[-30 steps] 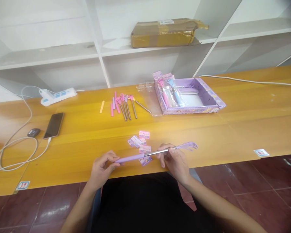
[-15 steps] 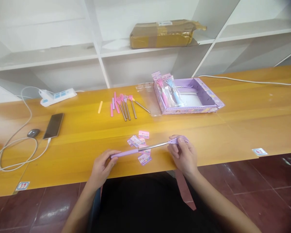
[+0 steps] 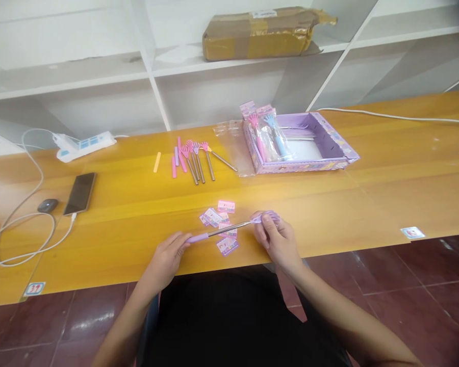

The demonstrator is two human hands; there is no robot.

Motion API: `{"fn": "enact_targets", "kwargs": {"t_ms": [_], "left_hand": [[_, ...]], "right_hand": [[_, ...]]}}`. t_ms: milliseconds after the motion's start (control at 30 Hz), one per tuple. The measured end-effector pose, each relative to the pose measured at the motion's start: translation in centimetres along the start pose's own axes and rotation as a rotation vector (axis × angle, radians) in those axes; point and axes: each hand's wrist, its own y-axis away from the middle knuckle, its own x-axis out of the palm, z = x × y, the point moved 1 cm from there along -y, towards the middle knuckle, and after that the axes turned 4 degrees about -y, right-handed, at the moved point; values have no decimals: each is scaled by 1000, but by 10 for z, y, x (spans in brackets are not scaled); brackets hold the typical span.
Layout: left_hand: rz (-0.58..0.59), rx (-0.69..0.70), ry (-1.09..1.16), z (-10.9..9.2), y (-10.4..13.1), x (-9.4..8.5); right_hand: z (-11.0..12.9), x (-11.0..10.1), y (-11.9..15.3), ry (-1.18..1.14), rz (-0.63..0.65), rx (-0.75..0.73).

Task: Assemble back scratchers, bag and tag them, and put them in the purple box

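A purple back scratcher with a metal rod stretches between both hands above the table's near edge. My left hand is closed round its purple handle sleeve, covering the far end of it. At the claw-shaped head, my right hand grips with thumb and fingers, partly hiding the prongs. Small printed cards lie loosely piled just behind and under the rod. Farther back rest several back scratcher rods with claw heads, beside loose pink and purple sleeves and one yellow sleeve.
A purple display box holds bagged pink and blue scratchers; a clear plastic bag lies beside it. To the left are a phone on a cable, a black mouse-like object and a power strip. A taped carton sits on the shelf.
My hands have come closer together, with less of the purple sleeve showing beyond my left hand. The right hand and claw head have moved left. The whole view has shifted slightly.
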Motion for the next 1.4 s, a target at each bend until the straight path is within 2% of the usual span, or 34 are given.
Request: {"fn": "enact_targets", "kwargs": {"t_ms": [333,600,767,900,1067,1133,1233,1400], "left_hand": [[64,-5,21,-2,1,-1],[32,9,18,-1,1,-1],[10,58,15,-6,0,2],[-31,101,-37,-17,0,4],[-61,123,-76,-24,1,7],[-38,99,-52,-24,1,7],[65,39,-60,-23,3,6],[141,77,-157,-27,6,5]], "right_hand": [[-6,20,8,6,101,40],[-17,40,15,18,115,38],[-13,41,17,6,120,26],[-2,37,11,-163,129,27],[1,38,11,-397,200,111],[-2,41,14,-406,252,165],[-6,45,17,-360,316,205],[-10,43,20,-241,394,101]]}}
